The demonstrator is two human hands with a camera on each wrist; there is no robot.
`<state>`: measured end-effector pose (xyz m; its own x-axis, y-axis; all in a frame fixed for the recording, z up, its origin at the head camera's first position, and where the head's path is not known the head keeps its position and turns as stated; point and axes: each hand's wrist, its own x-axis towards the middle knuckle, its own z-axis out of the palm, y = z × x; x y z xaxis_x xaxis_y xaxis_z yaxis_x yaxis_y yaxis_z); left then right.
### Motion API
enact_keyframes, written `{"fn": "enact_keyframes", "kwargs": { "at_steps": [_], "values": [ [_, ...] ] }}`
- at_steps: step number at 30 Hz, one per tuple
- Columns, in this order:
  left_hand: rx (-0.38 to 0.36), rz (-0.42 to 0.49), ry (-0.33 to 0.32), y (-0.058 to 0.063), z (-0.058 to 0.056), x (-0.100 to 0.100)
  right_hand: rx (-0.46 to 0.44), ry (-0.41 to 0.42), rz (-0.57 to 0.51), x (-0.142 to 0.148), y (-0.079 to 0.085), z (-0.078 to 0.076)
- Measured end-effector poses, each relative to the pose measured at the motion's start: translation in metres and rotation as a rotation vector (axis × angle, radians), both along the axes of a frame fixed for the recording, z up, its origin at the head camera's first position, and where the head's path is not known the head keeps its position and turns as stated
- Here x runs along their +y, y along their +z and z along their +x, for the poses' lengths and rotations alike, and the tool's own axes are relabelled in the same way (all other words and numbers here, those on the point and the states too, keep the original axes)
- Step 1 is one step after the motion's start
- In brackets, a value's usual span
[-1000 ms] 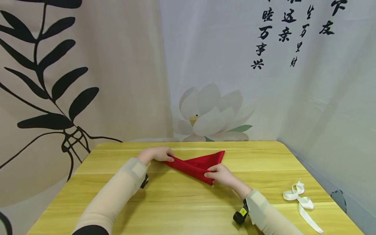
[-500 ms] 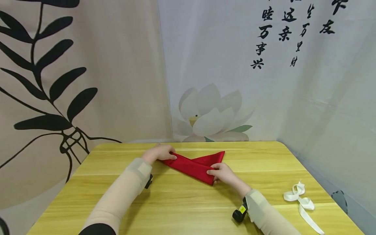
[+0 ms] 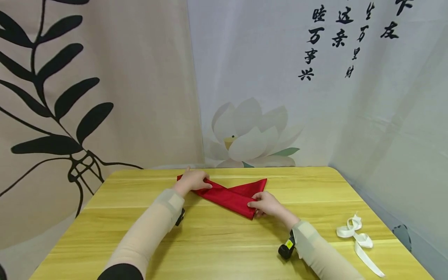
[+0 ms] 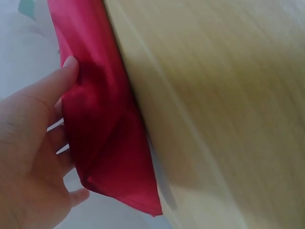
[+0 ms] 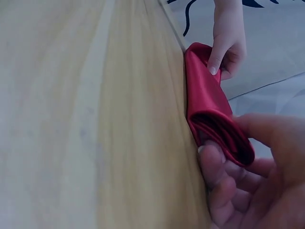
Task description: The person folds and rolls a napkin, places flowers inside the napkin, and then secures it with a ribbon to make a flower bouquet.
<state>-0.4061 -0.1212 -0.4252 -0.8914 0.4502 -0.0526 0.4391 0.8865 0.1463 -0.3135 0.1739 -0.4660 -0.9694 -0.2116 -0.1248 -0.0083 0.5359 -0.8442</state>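
A shiny red cloth [image 3: 227,197], folded over into a slanting band, lies toward the back of the table; one pointed corner sticks out at the back right. My left hand [image 3: 194,181] holds its left part, thumb on top and fingers behind the far edge, as the left wrist view shows on the cloth [image 4: 102,109]. At the other end my right hand [image 3: 268,204] grips the cloth between thumb and fingers. In the right wrist view that end of the cloth [image 5: 209,95] shows rolled layers, with fingertips [image 5: 209,160] tucked under it.
A white ribbon [image 3: 364,241] tied in a loose bow lies at the right of the wooden table [image 3: 217,249]. Behind the table's far edge hangs a curtain [image 3: 154,85] with printed leaves, a flower and writing. A black wrist camera [image 3: 287,249] sits under the right wrist.
My left hand has shifted slightly to the right along the cloth, and the cloth's left end now shows beyond it. The folded band has widened and flattened. My right hand stays nearly in place.
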Motion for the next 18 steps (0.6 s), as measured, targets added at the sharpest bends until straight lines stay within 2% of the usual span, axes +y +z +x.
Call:
{"fn": "enact_keyframes", "kwargs": {
  "at_steps": [5, 11, 18],
  "values": [
    [0.025, -0.016, 0.024, -0.0067, -0.0016, 0.0029, 0.039, 0.033, 0.099, 0.0031, 0.0022, -0.0030],
    [0.032, -0.024, 0.037, -0.0087, 0.0000, 0.0059, 0.111, 0.043, 0.200, 0.0044, 0.0041, -0.0041],
    [0.042, -0.039, 0.041, -0.0094, 0.0017, 0.0071, 0.191, 0.067, 0.254, 0.0068, 0.0013, -0.0062]
  ]
}}
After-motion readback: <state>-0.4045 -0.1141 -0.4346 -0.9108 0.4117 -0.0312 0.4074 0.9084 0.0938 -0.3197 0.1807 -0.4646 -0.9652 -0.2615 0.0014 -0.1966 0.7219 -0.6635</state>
